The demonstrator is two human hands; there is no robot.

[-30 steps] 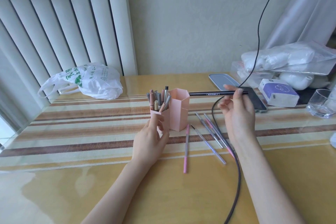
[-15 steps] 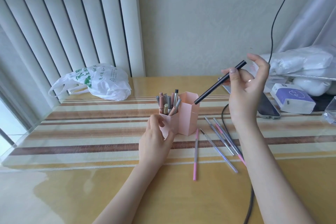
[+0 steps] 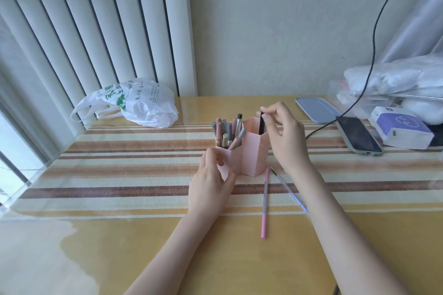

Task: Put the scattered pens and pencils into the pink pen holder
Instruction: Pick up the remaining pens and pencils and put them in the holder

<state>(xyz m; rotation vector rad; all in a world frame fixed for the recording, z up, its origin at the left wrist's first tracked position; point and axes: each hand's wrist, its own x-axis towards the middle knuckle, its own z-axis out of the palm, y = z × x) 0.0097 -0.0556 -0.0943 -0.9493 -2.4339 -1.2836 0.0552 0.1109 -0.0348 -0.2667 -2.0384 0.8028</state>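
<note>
So the right hand [image 3: 279,134] is pinching the top end of a black pen [image 3: 262,124] between thumb and fingertips, holding it pretty much upright with its lower part already dipping inside the taller, right-hand compartment of the pink pen holder [image 3: 254,153]. That compartment is looking otherwise empty from this angle, while the shorter compartment on the holder's left is packed with pens and pencils [image 3: 229,133] leaning every which way.

The left hand [image 3: 211,184] is curling around the front of that shorter compartment, fingers pressing against its wall, bracing the holder on the table [image 3: 143,258].

For this step I'd say the trick is just letting the pen slide straight down rather than dropping it at a slant, since a light plastic holder like this is probably going to tip if something knocks the rim. Keeping that left hand braced until the pen is sitting on the bottom seems smart.

Still lying loose: a pink-and-grey pen [image 3: 264,203] just in front of the holder and to its right, and a clear-looking pen [image 3: 285,187] beside that, partly hiding under the right forearm. More may be hiding there, can't tell. Way off to the holder's right a phone [image 3: 358,135] is lying, and a plastic bag [image 3: 141,103] is sitting behind it to the left.
</note>
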